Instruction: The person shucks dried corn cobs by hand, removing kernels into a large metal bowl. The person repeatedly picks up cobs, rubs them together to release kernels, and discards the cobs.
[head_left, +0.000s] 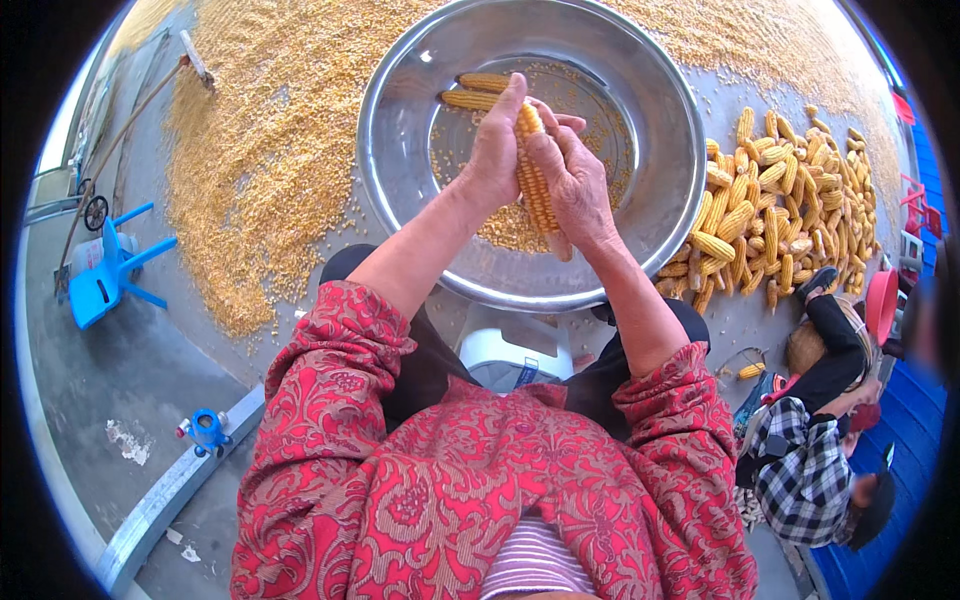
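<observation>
Both my hands are around one dried corn cob (534, 180), held tilted over a wide metal basin (645, 82). My left hand (496, 146) grips its left side with the thumb pointing up near the tip. On the other side, my right hand (576, 176) presses its thumb against the kernels. Kernels still cover most of the cob's visible face, and its pale lower end sticks out below my right hand. Two more corn cobs (471, 99) lie in the basin, partly behind my left hand. Loose kernels (514, 229) are gathered at the basin's near side, with others scattered over its bottom.
A heap of corn cobs (780, 195) lies right of the basin. Loose kernels (262, 150) spread across the floor at left and beyond. A wooden-handled rake (127, 127) and a blue plastic chair (112, 277) are at left. A person in a checked shirt (802, 465) sits at right.
</observation>
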